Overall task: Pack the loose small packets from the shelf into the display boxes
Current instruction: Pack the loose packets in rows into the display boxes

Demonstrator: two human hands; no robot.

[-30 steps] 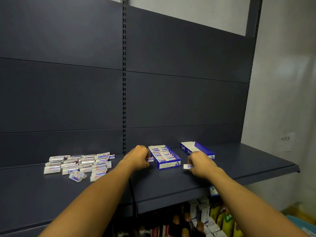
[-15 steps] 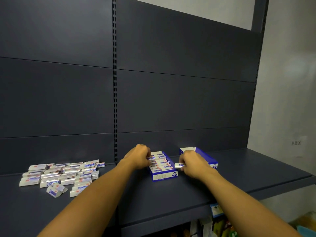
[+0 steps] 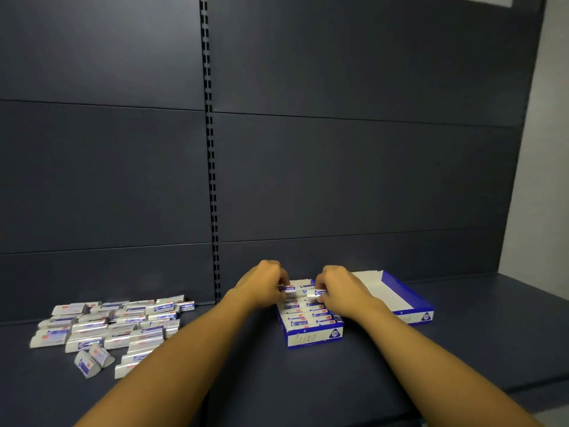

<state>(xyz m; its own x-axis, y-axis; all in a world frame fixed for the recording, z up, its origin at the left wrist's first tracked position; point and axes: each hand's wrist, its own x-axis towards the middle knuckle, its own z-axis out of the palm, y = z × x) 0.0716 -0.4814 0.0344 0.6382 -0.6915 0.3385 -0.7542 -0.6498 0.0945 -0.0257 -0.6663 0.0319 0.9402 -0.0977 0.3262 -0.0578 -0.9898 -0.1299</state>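
Over the far end of a blue-and-white display box (image 3: pixel 311 338), both hands work close together. The left hand (image 3: pixel 261 288) has its grip curled around a small white-and-blue packet (image 3: pixel 288 289), pinching it at the box's far left corner. The right hand (image 3: pixel 341 292), at three o'clock from the left, pinches a second packet (image 3: pixel 317 292) just above the rows already lying in the box. That box looks nearly full, its packets stacked in two columns. Touching its right side, at two o'clock, stands a second display box (image 3: pixel 412 305) with its white inside showing. Well apart, at nine o'clock from the hands, a heap of loose packets (image 3: pixel 107 325) lies spread on the dark shelf (image 3: pixel 462 349). Behind everything rises a dark panelled back wall (image 3: pixel 338 164) with a slotted upright strip (image 3: pixel 211 149).
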